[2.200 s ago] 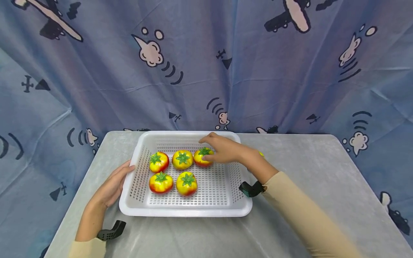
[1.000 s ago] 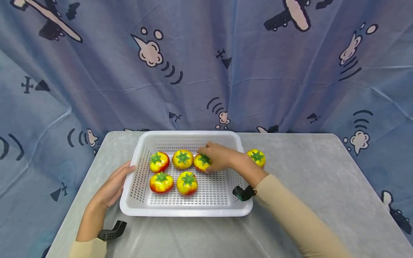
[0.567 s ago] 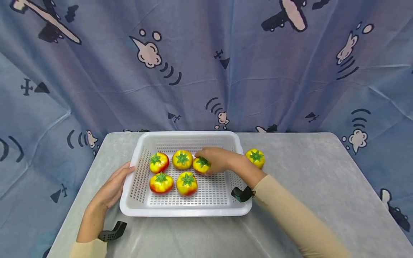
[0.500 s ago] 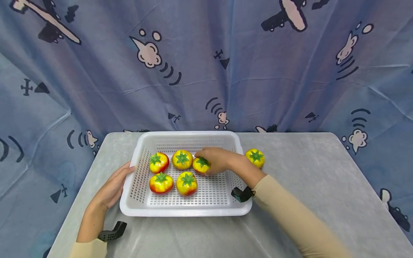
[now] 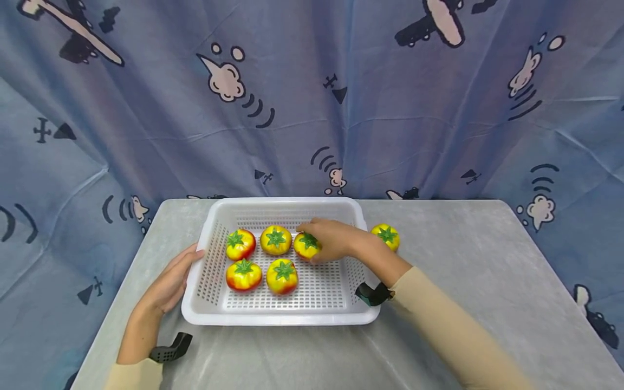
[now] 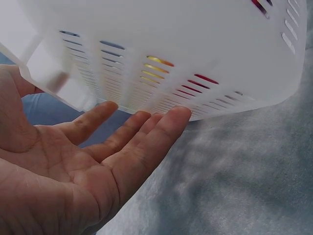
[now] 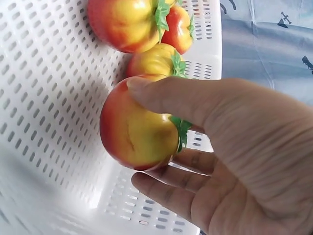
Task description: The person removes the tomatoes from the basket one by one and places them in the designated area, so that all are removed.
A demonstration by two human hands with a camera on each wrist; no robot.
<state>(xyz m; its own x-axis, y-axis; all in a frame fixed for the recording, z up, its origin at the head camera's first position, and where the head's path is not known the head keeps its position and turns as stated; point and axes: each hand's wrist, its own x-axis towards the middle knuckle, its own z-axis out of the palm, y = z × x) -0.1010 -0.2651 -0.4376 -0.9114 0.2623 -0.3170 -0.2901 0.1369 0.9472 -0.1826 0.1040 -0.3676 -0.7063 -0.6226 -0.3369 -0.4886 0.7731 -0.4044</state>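
Observation:
In the head view, a white perforated plastic basket holds several yellow-red tomatoes with green star-shaped leaves. My right hand reaches over its right side and grips the back-right tomato. The right wrist view shows the thumb on one side of that tomato and fingers on the other. My left hand holds the basket's left side, thumb over the rim. In the left wrist view, its fingertips lie against the outer wall of the basket.
One more tomato lies on the grey table, just right of the basket. Inside the basket, a neighbouring tomato sits directly left of the gripped one. A blue patterned curtain hangs behind the table.
The right hand came down from above the back-right tomato and closed around it; the tomato has shifted slightly right since half a second ago. Left hand and basket stay in place.

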